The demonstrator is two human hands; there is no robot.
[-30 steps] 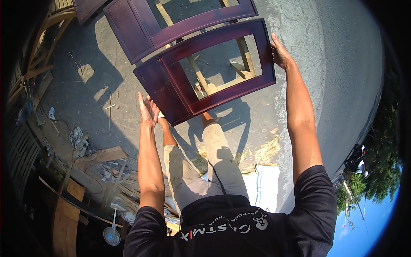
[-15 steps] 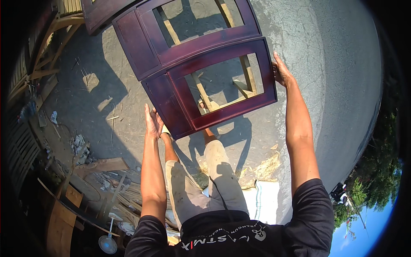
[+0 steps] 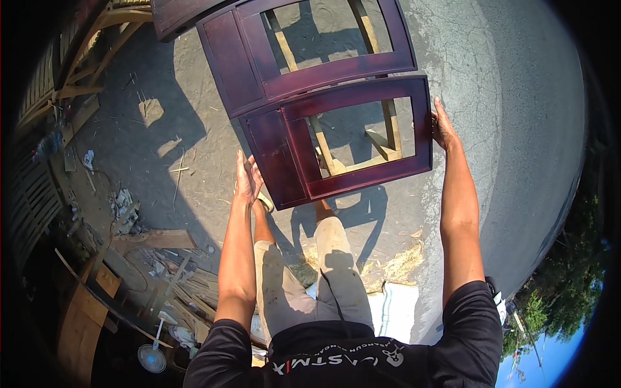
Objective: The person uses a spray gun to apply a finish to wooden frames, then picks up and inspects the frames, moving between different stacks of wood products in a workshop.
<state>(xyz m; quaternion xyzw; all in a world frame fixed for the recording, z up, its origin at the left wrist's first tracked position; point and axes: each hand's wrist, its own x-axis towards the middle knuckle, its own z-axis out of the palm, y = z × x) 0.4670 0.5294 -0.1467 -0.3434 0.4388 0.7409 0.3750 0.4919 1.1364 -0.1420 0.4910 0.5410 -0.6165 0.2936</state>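
A dark reddish-brown wooden door-like frame (image 3: pixel 369 185) is between my two hands, with a solid panel at its left and an open window at its right. My left hand (image 3: pixel 248 180) is at its left edge, thumb up, fingers partly curled against the side. My right hand (image 3: pixel 443 129) holds the right edge, with some fingertips hidden behind it. Just beyond lies a matching frame (image 3: pixel 336 76), close along the far edge of the held one. Pale wooden supports (image 3: pixel 392 123) show through the window openings.
Another dark wooden piece (image 3: pixel 181 14) is at the far left. Wood offcuts (image 3: pixel 155 239) and a white fan (image 3: pixel 152 357) are at the lower left. A white sack (image 3: pixel 396 310) and straw (image 3: pixel 404 265) lie near my legs. Paved road (image 3: pixel 524 129) runs along the right.
The view has shifted, so the frames appear farther right. A thin gap now shows between the right ends of the two frames. Both hands stay at the near frame's sides.
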